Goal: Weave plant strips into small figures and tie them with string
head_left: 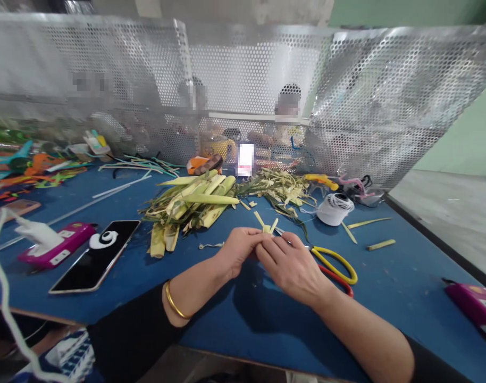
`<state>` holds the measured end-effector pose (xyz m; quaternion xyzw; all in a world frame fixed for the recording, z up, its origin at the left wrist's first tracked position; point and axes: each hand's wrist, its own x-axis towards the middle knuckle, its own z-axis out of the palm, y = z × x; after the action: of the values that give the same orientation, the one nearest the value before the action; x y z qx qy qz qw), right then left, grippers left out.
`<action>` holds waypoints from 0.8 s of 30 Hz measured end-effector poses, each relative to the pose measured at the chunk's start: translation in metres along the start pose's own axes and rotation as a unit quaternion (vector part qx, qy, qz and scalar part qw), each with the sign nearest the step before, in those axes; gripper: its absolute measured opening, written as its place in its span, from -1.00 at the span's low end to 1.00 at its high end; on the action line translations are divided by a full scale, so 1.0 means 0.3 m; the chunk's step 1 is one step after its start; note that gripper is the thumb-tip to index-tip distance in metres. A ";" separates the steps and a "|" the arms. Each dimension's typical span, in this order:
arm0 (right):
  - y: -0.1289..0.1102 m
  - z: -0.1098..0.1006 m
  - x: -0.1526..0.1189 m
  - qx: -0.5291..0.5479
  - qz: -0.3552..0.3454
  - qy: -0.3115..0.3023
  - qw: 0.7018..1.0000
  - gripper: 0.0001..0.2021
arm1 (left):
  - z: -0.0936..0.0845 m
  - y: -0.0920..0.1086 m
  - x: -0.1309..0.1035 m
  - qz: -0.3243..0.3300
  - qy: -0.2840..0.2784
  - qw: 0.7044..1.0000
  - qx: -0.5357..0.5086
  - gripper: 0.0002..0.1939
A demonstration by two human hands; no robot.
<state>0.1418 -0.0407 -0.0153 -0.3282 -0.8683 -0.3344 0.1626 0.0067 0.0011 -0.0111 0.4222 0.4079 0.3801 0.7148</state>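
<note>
Both hands meet above the blue table point(370, 287), fingertips pinched around a small folded piece of pale green leaf strip point(267, 229) whose ends stick up. My left hand point(239, 249) is closed on its left side, with a gold bangle on the wrist. My right hand point(288, 264) is closed on it from the right, its fingers covering the lower part. Scissors point(335, 264) with yellow and red handles lie partly under my right hand. A pile of green husk leaves point(197, 199) lies behind my left hand.
Behind are leaf shreds point(285, 186), a white thread spool point(334, 209) and a perforated metal screen point(243, 69), with people beyond it. At left lie a phone point(97, 258) and a magenta power strip point(61, 244); another magenta strip point(476, 306) is at right.
</note>
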 end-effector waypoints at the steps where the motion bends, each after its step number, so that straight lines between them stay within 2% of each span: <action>1: 0.003 0.003 -0.002 0.000 0.004 0.002 1.000 -0.80 | 0.000 0.001 0.000 -0.004 0.001 1.000 -0.001 -0.74; 4: 0.016 0.002 -0.003 0.003 0.008 0.010 1.000 -0.78 | 0.002 0.005 -0.001 -0.018 0.000 1.000 -0.011 -0.74; 8: 0.031 -0.003 0.003 0.013 0.037 0.034 0.999 -0.75 | -0.001 0.012 -0.003 -0.019 -0.046 0.999 -0.022 -0.75; 10: 0.037 -0.007 0.003 0.024 0.046 0.050 0.997 -0.72 | -0.004 0.015 -0.004 -0.007 -0.049 0.999 -0.006 -0.76; 16: 0.022 -0.032 -0.004 0.071 -0.045 0.115 0.990 -0.69 | -0.006 0.014 -0.006 0.011 -0.003 1.000 0.004 -0.76; 18: 0.017 -0.039 -0.004 0.088 -0.050 0.120 0.988 -0.70 | -0.004 0.015 -0.007 0.012 0.004 1.000 -0.005 -0.76; 21: 0.028 -0.041 -0.002 0.143 -0.006 0.118 0.983 -0.73 | -0.004 0.020 -0.006 0.024 0.021 0.999 -0.011 -0.79; 24: 0.058 -0.030 -0.006 0.167 0.134 0.124 0.969 -0.85 | -0.010 0.032 -0.005 0.032 0.021 0.999 -0.017 -0.79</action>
<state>0.1554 -0.0381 -0.0016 -0.3657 -0.8330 -0.1984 0.3646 0.0015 0.0041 -0.0028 0.4146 0.4023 0.4188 0.7006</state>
